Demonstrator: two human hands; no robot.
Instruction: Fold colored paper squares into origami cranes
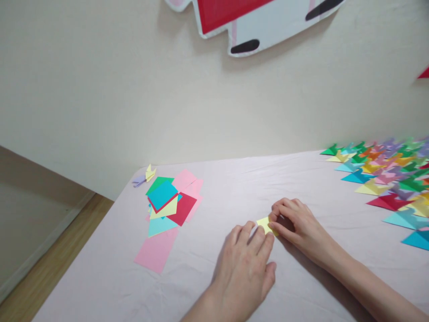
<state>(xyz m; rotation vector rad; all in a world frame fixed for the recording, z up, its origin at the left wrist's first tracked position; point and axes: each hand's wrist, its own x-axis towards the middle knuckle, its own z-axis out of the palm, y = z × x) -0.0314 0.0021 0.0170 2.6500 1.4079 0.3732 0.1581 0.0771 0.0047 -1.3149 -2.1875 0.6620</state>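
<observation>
The left hand [246, 257] lies palm down over the cloth-covered surface [234, 188], its wrist rising from the near side and its fingers aimed towards the far edge. Those fingers are moderately spread and gently bent, the tips coming down at the near left side of a small yellow folded paper [264, 224]; the thumb stands out to the right, apart from the paper. The right hand [296, 219] meets it from the other side, its forearm slanting in from the near right and throwing a shadow on the cloth. Its fingers curl inward, with a dark hollow between them and the thumb, whose tip reaches the paper's right end. Whether thumb and forefinger pinch the paper or merely press it, I cannot tell. The yellow piece sits between the two sets of fingertips, well in from the far and left edges. Loose coloured sheets [162, 195] overlap towards the left edge; a folded yellow piece [150, 173] and a purple one [139, 179] lie by the far left corner. Origami cranes [390, 202] crowd the far right.
</observation>
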